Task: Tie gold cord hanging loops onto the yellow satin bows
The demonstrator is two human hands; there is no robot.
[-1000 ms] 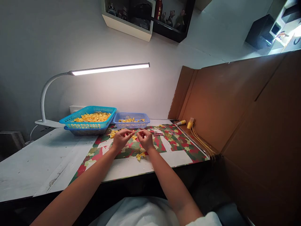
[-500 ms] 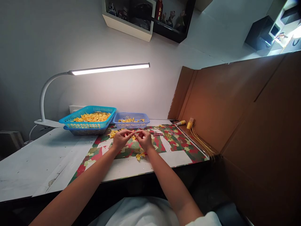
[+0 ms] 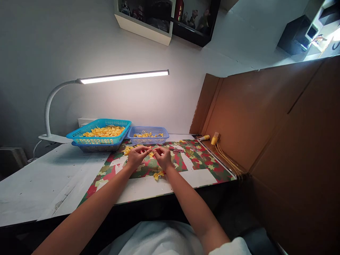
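Observation:
Above the table's patterned covering, my left hand (image 3: 136, 157) and my right hand (image 3: 163, 157) meet fingertip to fingertip. Both are closed in a pinch. Something thin and small is between them, too small to make out. Just below my right hand is a yellow ribbon bow (image 3: 158, 175); whether it lies on the table or hangs from the fingers, I cannot tell. More yellow pieces (image 3: 128, 150) lie behind my left hand. A slim red-handled tool (image 3: 177, 150) rests beyond my right hand.
A turquoise basket (image 3: 99, 140) heaped with yellow pieces sits on another basket at the back left. Beside it stands a purple-blue basket (image 3: 148, 140) holding fewer pieces. A lit lamp (image 3: 124, 76) arches overhead. Cardboard (image 3: 265, 117) walls the right side, near yellow cords (image 3: 227, 156) and spools.
Both hands keep their pinch in nearly the same place, with only slight finger movement. The whole view has shifted very slightly.

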